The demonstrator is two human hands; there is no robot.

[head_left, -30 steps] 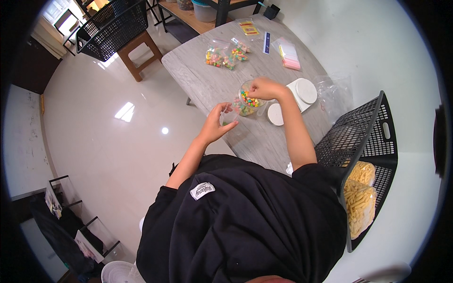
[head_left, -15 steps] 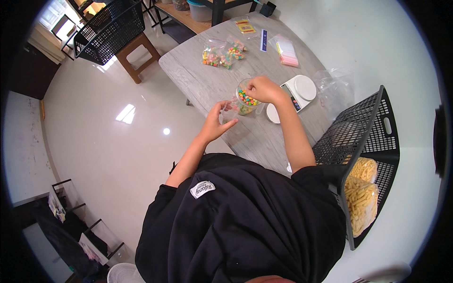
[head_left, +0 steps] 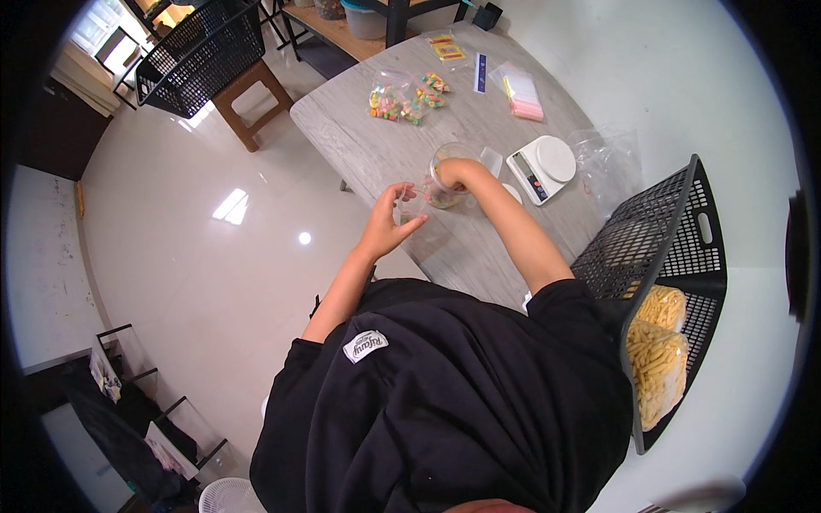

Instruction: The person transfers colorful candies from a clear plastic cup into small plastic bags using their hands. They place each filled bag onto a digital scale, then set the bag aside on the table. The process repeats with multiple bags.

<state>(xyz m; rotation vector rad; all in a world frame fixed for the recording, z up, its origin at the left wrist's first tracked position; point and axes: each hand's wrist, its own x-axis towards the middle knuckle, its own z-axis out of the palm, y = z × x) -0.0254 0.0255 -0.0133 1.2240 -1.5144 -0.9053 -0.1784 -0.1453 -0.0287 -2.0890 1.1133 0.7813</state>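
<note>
My right hand (head_left: 460, 173) reaches down into a clear round jar (head_left: 441, 152) of small colourful candy-like pieces. The jar's wall and my own hand hide its fingers, so what they hold does not show. Just left of the jar, my left hand (head_left: 386, 227) curls its fingers and thumb around a small clear plastic bag (head_left: 411, 206). I cannot make out whether anything lies inside that bag. Beside the jar, partly behind my right forearm, are a clear plastic piece (head_left: 491, 160) and a white round lid (head_left: 512, 192).
Filled bags of colourful pieces (head_left: 396, 103) lie toward the table's far side. A white kitchen scale (head_left: 542, 171) stands right of the jar. Further back are a stack of empty bags (head_left: 522, 94) and a blue strip (head_left: 480, 73). A black basket (head_left: 697, 214) holding yellow snack packs borders my right.
My right hand has moved from above the jar's mouth down into it. The left hand stays nearly in place with the bag.
</note>
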